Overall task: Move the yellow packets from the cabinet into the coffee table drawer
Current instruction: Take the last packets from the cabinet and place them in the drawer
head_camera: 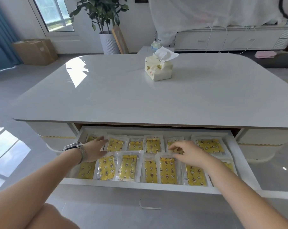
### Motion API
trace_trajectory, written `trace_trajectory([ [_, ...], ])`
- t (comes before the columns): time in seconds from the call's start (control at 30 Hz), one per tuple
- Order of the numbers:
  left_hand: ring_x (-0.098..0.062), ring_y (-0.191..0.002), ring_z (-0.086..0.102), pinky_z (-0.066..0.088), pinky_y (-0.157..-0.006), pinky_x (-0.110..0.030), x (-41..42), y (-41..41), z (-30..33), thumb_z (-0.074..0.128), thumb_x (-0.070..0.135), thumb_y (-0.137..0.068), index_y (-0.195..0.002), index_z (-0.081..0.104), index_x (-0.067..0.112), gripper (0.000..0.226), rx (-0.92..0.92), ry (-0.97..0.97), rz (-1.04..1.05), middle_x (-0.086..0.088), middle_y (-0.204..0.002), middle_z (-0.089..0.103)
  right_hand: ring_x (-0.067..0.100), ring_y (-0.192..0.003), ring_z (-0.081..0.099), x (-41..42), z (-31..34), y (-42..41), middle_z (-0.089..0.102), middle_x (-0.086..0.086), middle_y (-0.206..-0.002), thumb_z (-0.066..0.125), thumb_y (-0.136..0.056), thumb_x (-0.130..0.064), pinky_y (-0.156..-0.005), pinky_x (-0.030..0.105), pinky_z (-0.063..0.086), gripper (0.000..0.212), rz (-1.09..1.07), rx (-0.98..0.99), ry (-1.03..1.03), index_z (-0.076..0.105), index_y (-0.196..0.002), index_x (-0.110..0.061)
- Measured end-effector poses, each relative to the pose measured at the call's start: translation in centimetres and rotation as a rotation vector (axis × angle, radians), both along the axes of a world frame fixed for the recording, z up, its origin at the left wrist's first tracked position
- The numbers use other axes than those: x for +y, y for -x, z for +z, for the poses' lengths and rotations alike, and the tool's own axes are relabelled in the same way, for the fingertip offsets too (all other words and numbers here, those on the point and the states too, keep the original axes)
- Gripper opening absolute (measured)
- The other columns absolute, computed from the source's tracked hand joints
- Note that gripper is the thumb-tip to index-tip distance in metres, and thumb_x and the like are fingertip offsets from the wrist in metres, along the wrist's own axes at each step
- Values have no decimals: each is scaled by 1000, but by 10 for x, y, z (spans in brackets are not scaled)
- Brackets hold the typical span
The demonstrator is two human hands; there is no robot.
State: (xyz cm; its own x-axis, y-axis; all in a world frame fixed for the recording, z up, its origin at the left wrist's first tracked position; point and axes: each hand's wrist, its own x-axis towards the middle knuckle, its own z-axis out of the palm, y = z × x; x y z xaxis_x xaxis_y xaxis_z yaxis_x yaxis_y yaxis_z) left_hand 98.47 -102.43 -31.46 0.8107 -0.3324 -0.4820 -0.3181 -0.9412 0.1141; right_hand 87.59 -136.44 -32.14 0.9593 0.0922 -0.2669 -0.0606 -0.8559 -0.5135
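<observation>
Head view, drawer: the coffee table drawer (154,185) is pulled out under the table's near edge, handle facing the person.
Packets: yellow packets (129,167) lie flat in two rows, one along the drawer's back wall and one along its front wall, edges overlapping.
Left hand: the left hand (94,150), near the drawer's left end, lies with straight, spread fingers on the packets, gripping nothing.
Right hand: the right hand (190,153), right of centre, has fingers loosely bent, fingertips on a back-row packet; whether it pinches one, I cannot tell.
Tabletop: a tissue pack (158,67) stands towards the far edge.
Risk: the slick overlapping sleeves could slide and bunch under a sideways push, ride above the front wall, and snag when the drawer shuts.
</observation>
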Motion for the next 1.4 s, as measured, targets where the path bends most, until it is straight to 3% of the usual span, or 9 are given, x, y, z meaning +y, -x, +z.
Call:
trace_trajectory([
  [0.17,-8,-104,60,49,-91,-21,-44,52,70,45,38,-100,-124,58,20,33,-61,206,-119,7,-120,58,-6,-76,58,10,33,59,65,-20,-83,63,-92,-34,-66,10,45,7,-166,-208,-186,63,-86,-39],
  [0.3,1,-93,60,52,-83,-20,-64,107,86,42,44,-99,-110,62,29,27,-247,210,-217,19,-104,61,-6,-88,53,24,20,114,60,-32,-77,67,-85,-41,-77,16,37,10,-253,-559,-53,63,-77,-38],
  [0.43,-10,-110,58,49,-89,-25,-66,162,44,37,56,-95,-117,60,29,41,-475,365,-81,15,-115,60,11,-91,60,31,-8,139,67,-20,-90,37,-94,-59,-88,29,31,45,-279,-694,166,71,-87,-29],
  [0.53,-27,-135,45,30,-112,-49,-58,175,6,20,66,-95,-135,49,29,62,-433,199,-20,2,-138,53,21,-106,56,39,-25,146,69,-6,-110,29,-95,-62,-97,45,33,59,-303,-696,317,73,-103,-23],
  [0.6,-34,-134,46,20,-108,-52,-58,176,-5,16,68,-96,-137,46,31,63,-435,111,-31,-3,-138,55,27,-117,51,40,-31,145,65,2,-125,30,-94,-63,-102,50,31,60,-308,-676,381,68,-116,-21],
  [0.77,-36,-136,43,17,-107,-53,-64,168,-16,15,65,-97,-142,43,28,65,-542,104,-58,-5,-143,51,32,-133,42,39,-32,138,51,7,-144,24,-96,-65,-116,48,16,64,-323,-665,418,45,-139,-23],
  [0.97,-31,-145,20,10,-112,-52,-70,148,-26,14,67,-97,-151,24,17,74,-665,157,-51,-10,-156,32,34,-146,22,36,-34,121,26,13,-159,27,-93,-63,-120,51,8,78,-339,-674,487,28,-151,-10],
  [1.2,-33,-145,23,8,-113,-51,-84,110,-27,13,67,-96,-152,17,10,81,-746,191,-32,-11,-159,21,33,-150,11,26,-37,84,17,10,-162,25,-94,-62,-119,56,8,81,-358,-690,537,19,-154,-7],
  [1.4,-31,-149,7,-3,-117,-48,-95,80,-29,8,70,-95,-154,-10,12,84,-788,268,-14,-11,-161,6,33,-150,9,13,-40,52,11,9,-163,26,-94,-60,-119,57,6,79,-328,-712,579,16,-155,-11],
])
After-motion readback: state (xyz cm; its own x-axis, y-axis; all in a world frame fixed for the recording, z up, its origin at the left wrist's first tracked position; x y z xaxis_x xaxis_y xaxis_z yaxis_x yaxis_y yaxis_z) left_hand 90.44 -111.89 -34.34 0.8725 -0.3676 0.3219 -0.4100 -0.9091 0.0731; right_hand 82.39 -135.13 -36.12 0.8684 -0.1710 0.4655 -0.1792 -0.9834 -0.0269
